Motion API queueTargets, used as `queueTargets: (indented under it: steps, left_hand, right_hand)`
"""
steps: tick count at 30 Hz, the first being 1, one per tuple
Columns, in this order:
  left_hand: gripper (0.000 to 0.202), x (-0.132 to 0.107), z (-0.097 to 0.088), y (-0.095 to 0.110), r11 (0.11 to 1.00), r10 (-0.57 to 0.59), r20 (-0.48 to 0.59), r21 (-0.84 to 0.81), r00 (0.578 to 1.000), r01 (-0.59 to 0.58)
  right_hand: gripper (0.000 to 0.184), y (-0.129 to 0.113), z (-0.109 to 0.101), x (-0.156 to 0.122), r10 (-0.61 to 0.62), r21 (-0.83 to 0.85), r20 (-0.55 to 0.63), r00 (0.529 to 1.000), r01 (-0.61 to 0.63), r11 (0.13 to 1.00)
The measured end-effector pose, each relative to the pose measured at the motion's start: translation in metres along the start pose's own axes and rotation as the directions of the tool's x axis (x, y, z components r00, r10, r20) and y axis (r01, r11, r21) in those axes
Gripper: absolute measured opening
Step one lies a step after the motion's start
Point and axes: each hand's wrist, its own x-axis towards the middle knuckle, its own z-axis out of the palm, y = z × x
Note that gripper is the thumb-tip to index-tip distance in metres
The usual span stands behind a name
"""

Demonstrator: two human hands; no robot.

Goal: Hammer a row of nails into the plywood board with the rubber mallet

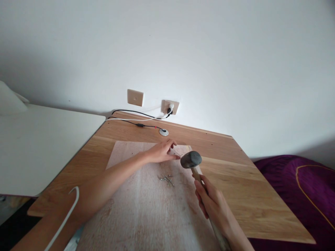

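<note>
My right hand (208,198) is wrapped around the wooden handle of a rubber mallet (192,159). The mallet's dark head hovers over the far right part of a pale wooden board (136,205). Just left of that head, my left hand (162,151) rests low on the board's far end, thumb and forefinger apart. A thin line shows between those fingers and the mallet head, too small to name for certain. Several loose nails (166,179) lie in a small heap on the board, nearer to me than the left hand.
The board lies on a wooden desk (243,195) against a white wall. Cables run along the back to a wall socket (170,106) and a round cable hole (164,132). A white tabletop (52,139) adjoins at left; purple cloth (295,188) is at right. A white cord (62,223) crosses my left forearm.
</note>
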Motion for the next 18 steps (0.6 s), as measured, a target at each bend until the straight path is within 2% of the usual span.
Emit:
queueTargets:
  steps: [2,4,6,9,11,15,18]
  left_hand:
    - [0.036,0.002,-0.008,0.008,1.0,0.018,-0.018,0.005,1.0,-0.018]
    - [0.035,0.004,-0.017,0.02,0.999,0.029,-0.002,0.017,1.0,-0.028]
    - [0.032,0.004,-0.025,0.034,0.998,0.059,0.113,0.004,0.992,-0.06]
    - [0.026,0.002,-0.031,0.05,0.992,0.126,0.369,-0.018,0.921,-0.128]
    - [0.021,0.0,-0.03,0.056,0.99,0.115,0.478,0.011,0.87,-0.137]
    - [0.014,-0.001,-0.023,0.057,0.99,0.016,0.596,0.101,0.803,-0.094]
    - [0.011,0.0,-0.022,0.056,0.993,-0.024,0.648,0.104,0.762,-0.057]
  right_hand:
    - [0.052,0.006,0.002,-0.006,0.023,0.011,0.009,1.0,-0.023,1.0]
    - [0.052,0.01,0.004,-0.009,0.019,0.013,-0.004,1.0,-0.019,1.0]
    - [0.051,0.013,0.005,-0.009,0.001,-0.007,-0.035,0.999,-0.001,1.0]
    - [0.049,0.015,0.007,-0.008,-0.016,-0.04,-0.059,0.998,0.014,0.999]
    - [0.049,0.016,0.008,-0.007,-0.018,-0.051,-0.061,0.998,0.014,0.999]
    - [0.049,0.016,0.008,-0.006,-0.009,-0.072,-0.062,0.998,0.004,0.997]
    - [0.048,0.015,0.008,-0.006,-0.007,-0.068,-0.078,0.997,0.001,0.998]
